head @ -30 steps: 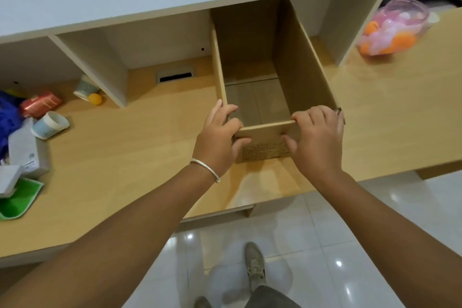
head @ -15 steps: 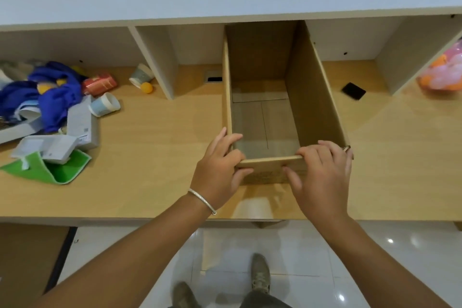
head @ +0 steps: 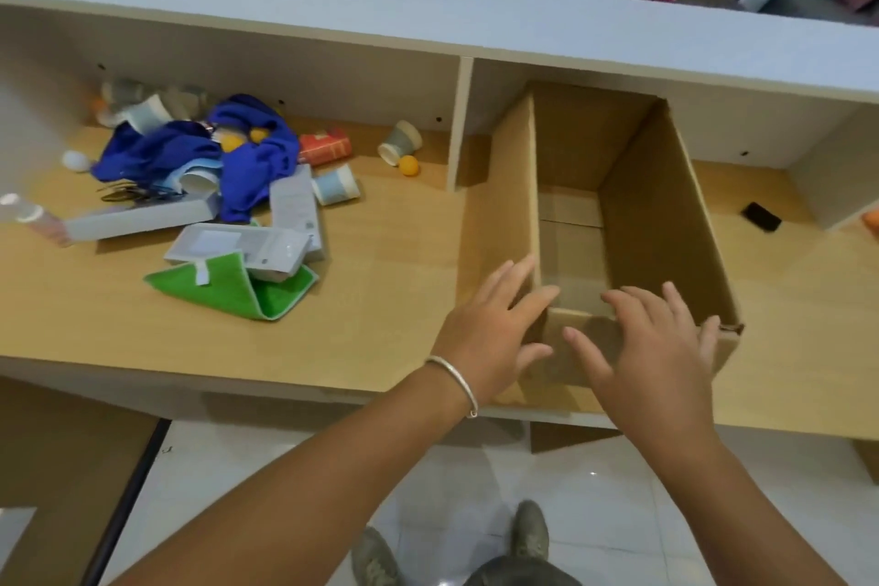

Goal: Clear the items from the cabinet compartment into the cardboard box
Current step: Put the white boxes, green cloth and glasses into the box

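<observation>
Apparently nothing is packed yet: cardboard box stands empty on the table, open top up, in the compartment right of the divider. Its long axis runs front to back, near end toward the person, far end under the shelf. Left hand and right hand hover at the near wall, fingers spread and loose, gripping nothing; contact with the cardboard unclear. Everything remains in the left compartment: blue cloth, green cloth, white boxes, paper cups, red packet, orange ball. Black object lies right of the box.
</observation>
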The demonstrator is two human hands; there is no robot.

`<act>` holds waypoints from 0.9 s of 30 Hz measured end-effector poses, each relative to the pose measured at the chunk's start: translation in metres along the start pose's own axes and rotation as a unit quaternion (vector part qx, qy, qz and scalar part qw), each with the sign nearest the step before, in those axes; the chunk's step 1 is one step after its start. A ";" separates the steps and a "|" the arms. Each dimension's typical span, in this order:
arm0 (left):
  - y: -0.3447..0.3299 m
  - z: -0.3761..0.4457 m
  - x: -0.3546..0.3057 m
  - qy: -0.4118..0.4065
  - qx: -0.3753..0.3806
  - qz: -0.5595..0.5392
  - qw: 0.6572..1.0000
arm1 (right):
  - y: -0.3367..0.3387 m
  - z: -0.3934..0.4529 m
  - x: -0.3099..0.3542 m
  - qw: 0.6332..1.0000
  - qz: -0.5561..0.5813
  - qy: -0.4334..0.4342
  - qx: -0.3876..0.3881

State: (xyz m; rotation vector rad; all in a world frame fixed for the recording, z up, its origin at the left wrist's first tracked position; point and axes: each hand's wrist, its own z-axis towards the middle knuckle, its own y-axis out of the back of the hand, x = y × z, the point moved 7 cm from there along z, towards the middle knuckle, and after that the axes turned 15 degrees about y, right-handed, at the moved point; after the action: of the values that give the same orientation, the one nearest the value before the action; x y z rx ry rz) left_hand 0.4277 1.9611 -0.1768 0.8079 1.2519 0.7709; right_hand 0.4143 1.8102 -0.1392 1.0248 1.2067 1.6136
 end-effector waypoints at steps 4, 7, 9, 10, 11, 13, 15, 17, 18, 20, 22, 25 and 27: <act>0.029 -0.031 0.064 0.050 0.019 0.015 0.998 | -0.002 0.014 0.079 0.997 0.043 0.065 -0.015; 0.047 -0.056 0.131 0.115 0.024 0.059 0.991 | -0.018 0.023 0.124 0.994 0.057 0.096 -0.002; 0.059 -0.070 0.174 0.157 0.020 0.078 0.984 | -0.030 0.028 0.151 0.991 0.068 0.111 0.010; 0.065 -0.078 0.194 0.177 0.020 0.085 0.980 | -0.037 0.030 0.164 0.990 0.073 0.118 0.019; 0.072 -0.084 0.211 0.195 0.019 0.093 0.976 | -0.043 0.033 0.176 0.989 0.078 0.124 0.026; 0.083 -0.094 0.243 0.236 0.014 0.097 0.967 | -0.057 0.040 0.197 0.985 0.090 0.138 0.043; 0.093 -0.102 0.270 0.276 0.013 0.093 0.957 | -0.071 0.048 0.215 0.981 0.095 0.154 0.065; 0.101 -0.106 0.295 0.305 0.010 0.095 0.947 | -0.088 0.060 0.231 0.977 0.096 0.172 0.087; 0.106 -0.107 0.307 0.318 0.006 0.097 0.943 | -0.096 0.067 0.239 0.974 0.100 0.179 0.096; 0.115 -0.110 0.329 0.345 -0.001 0.101 0.933 | -0.116 0.084 0.255 0.968 0.108 0.196 0.113; 0.123 -0.112 0.347 0.373 -0.002 0.102 0.922 | -0.134 0.100 0.271 0.961 0.126 0.208 0.134; 0.135 -0.112 0.374 0.409 -0.003 0.107 0.906 | -0.157 0.126 0.295 0.950 0.159 0.224 0.149; 0.143 -0.115 0.396 0.441 -0.002 0.107 0.891 | -0.168 0.141 0.309 0.943 0.170 0.241 0.153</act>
State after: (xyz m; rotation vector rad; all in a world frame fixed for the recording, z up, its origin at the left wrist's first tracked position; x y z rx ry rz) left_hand 0.3652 2.3842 -0.2659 0.5973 1.9785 1.4102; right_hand 0.4801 2.1700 -0.2384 1.1106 1.7237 2.0725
